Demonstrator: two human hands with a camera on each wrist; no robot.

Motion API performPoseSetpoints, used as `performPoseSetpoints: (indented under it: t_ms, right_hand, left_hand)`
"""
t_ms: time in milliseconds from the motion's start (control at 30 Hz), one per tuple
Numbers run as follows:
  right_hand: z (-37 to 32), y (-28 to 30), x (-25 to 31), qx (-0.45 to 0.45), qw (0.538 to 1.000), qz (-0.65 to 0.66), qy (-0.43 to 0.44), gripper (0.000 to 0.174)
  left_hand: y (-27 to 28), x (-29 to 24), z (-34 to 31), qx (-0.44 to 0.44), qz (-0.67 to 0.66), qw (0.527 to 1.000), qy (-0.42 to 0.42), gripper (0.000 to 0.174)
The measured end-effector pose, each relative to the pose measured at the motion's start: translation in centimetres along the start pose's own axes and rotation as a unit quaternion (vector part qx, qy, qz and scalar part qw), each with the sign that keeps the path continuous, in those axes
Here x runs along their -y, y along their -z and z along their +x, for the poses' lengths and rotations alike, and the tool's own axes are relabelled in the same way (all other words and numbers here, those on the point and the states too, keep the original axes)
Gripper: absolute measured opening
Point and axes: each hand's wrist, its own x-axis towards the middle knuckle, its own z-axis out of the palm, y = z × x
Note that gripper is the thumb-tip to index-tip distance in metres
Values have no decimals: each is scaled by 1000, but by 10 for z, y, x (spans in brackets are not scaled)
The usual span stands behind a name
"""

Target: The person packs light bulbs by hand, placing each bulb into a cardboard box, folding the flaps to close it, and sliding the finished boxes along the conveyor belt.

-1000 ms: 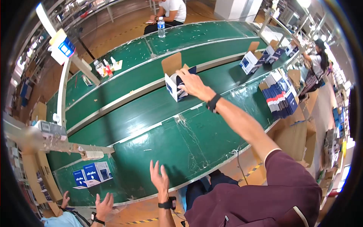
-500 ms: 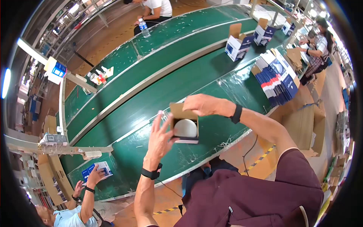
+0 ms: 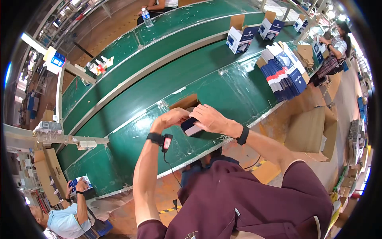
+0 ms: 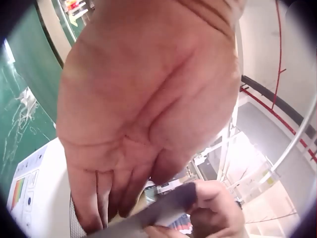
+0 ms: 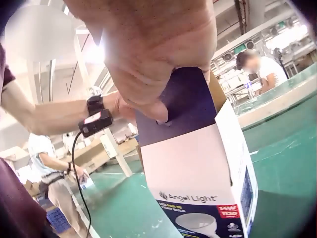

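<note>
An open white and navy light bulb box (image 3: 192, 128) stands on the green bench before me, its brown inner flap raised at the back. Its printed front (image 5: 193, 173) shows in the right wrist view. My right hand (image 3: 213, 119) grips the navy front flap, thumb on the outer face and fingers over the top edge. From the other side, my left hand (image 3: 174, 118) reaches to the box's top. Its palm (image 4: 143, 99) faces the left wrist camera, with the fingers extended down at the opening, their tips hidden behind the flap. The bulb inside is mostly covered by my hands.
Several open boxes (image 3: 241, 40) stand along the belt (image 3: 159, 89) at the far right. A stack of flattened cartons (image 3: 281, 73) lies at the bench's right. A post with a crossbar (image 3: 75, 142) is at left. Another person (image 3: 71, 219) handles a box at lower left.
The box has come from the belt onto the near bench, carried by my right hand. My left hand has risen from the bench edge to the box. Now both hands meet at its top flaps.
</note>
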Motion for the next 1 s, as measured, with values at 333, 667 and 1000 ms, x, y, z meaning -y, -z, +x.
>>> performPoseSetpoints:
  t_ms: [333, 667, 1000]
  right_hand:
    - [-18, -16, 6, -48, 990, -19, -128, 56]
    - [-41, -10, 22, -47, 991, -64, -109, 100]
    - [-33, -13, 23, -112, 981, 33, -152, 53]
  left_hand:
    - [5, -3, 30, 79, 84, 993, 18, 28]
    - [-15, 20, 53, 114, 19, 993, -31, 23]
    - [-18, -7, 30, -48, 242, 959, -141, 23]
